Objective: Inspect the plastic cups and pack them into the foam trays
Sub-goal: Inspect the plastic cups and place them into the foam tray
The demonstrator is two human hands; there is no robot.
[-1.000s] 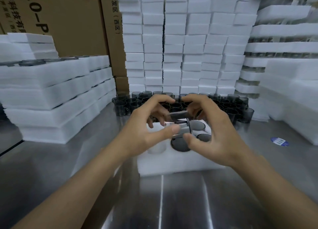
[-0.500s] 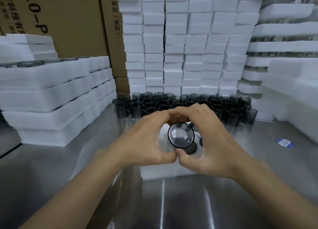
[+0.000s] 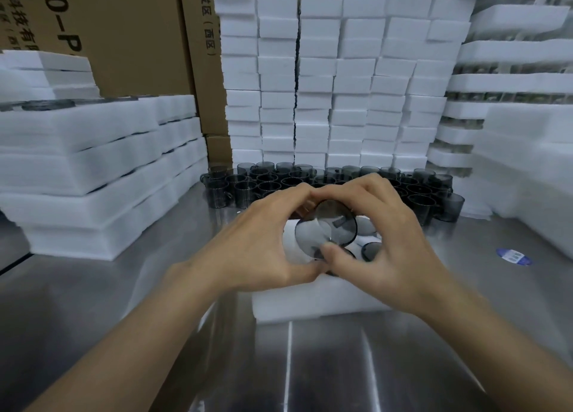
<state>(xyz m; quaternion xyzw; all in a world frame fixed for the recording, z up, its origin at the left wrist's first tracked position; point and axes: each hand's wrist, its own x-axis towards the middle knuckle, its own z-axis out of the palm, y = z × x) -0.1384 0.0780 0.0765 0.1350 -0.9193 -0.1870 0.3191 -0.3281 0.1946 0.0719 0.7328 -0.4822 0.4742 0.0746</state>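
Two bare hands meet at the centre of the frame around a single smoky, see-through plastic cup [image 3: 328,229]. The left hand [image 3: 263,241] curls its fingers over the cup's top and left side, with the thumb underneath. The right hand [image 3: 390,235] grips it from the right, fingers arched over the rim and thumb pressed near the lower edge. The cup is tilted on its side, one round end turned toward the camera, and it is held just above a white foam tray [image 3: 310,300] that sits on the steel table [image 3: 341,368]. At least one dark cup [image 3: 370,251] shows in a tray pocket beneath the right hand; the other pockets are mostly hidden.

Behind the hands, many loose cups [image 3: 273,180] stand upright in a crowded band across the middle of the frame. A wall of stacked foam blocks [image 3: 335,86] fills the upper centre. Wide foam trays are piled at the left [image 3: 86,170] and more at the right [image 3: 511,83]. Cardboard boxes [image 3: 130,39] stand in the upper left. A blue sticker [image 3: 513,256] lies on the table at the right.
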